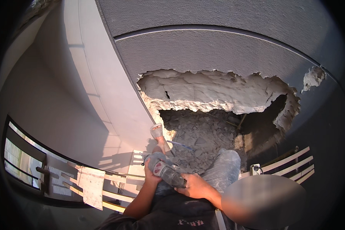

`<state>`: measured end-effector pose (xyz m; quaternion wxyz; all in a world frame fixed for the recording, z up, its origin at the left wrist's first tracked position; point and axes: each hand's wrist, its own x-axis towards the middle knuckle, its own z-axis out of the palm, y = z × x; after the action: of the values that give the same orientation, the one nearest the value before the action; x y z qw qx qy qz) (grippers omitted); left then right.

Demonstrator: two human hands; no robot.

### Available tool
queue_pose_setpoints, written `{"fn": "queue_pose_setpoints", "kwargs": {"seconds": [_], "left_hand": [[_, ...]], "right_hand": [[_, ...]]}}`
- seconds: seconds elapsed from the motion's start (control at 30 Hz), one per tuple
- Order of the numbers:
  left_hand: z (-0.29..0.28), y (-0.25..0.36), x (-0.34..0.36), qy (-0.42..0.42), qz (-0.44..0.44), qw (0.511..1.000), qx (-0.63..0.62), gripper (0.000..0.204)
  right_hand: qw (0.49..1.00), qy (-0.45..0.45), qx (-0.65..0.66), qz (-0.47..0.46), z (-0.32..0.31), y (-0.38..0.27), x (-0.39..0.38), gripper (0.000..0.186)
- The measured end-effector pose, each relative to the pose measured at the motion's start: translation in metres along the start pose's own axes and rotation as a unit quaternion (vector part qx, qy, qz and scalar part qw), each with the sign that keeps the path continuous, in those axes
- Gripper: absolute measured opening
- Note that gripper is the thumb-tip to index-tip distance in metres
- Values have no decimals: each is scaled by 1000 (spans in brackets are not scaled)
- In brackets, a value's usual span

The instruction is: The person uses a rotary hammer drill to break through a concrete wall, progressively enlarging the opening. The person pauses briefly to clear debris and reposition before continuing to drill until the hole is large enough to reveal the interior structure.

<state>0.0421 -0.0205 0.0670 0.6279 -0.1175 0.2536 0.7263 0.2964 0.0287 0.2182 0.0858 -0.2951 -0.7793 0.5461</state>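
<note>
My left hand [151,172] is closed round the front end of a dusty grey angle grinder [165,172], held over my lap. My right hand [189,186] grips the rear of its body, fingers wrapped round it. Beyond the tool, a broken opening in the grey textured wall [218,46] has a jagged pale edge [218,88] and loose rubble [195,134] inside. A blue, thin object [182,145] lies near the rubble. My sandalled foot [157,131] rests at the opening's left edge, and my dusty trouser knee [228,165] is bent beside the grinder.
Slatted wooden platforms [92,184] [295,165] flank me. A white socket box or similar device [256,170] sits at right. A pale wall [96,76] rises on the left, with a dark-framed window [21,157] low down. A smaller broken patch [314,78] marks the wall at right.
</note>
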Motion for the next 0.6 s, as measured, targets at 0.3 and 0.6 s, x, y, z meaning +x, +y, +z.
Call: {"fn": "queue_pose_setpoints", "kwargs": {"seconds": [0.3, 0.6], "left_hand": [[-12, 2, 13, 0, 14, 1000, 28, 48], [-42, 11, 36, -25, 75, 987, 143, 50]], "right_hand": [[1000, -11, -8, 23, -10, -11, -3, 49], [999, 0, 30, -30, 2, 15, 5, 67]]}}
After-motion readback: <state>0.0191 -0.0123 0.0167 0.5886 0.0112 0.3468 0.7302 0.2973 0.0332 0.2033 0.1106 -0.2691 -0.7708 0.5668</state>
